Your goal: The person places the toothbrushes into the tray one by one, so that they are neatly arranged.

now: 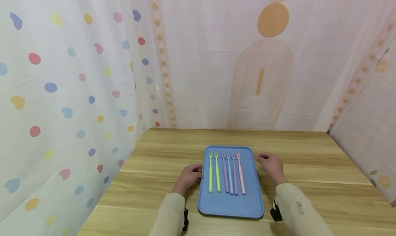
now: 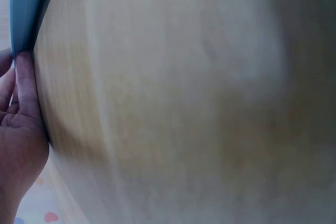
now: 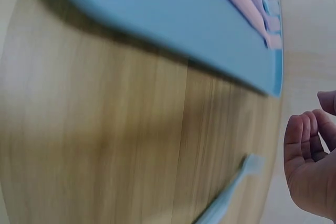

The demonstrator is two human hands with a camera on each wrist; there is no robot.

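A blue tray [image 1: 230, 206] lies on the table with several toothbrushes in a row, heads toward the far end. From left come two lime-green toothbrushes [image 1: 217, 174], then purple ones with a light blue toothbrush [image 1: 230, 175] between them, and a pink toothbrush [image 1: 241, 175]. My left hand [image 1: 188, 175] holds the tray's left rim, thumb and finger meeting it in the left wrist view. Right of the tray, my right hand [image 1: 272, 165] hovers with fingers loosely bent and nothing in them. Another light blue toothbrush [image 3: 231, 192] lies on the table near it in the right wrist view.
The wooden table [image 1: 167, 146] runs back to a patterned curtain [image 1: 201, 74]. A dotted curtain [image 1: 71, 102] hangs along the left side. Black straps [image 1: 276, 211] sit at both sleeve cuffs.
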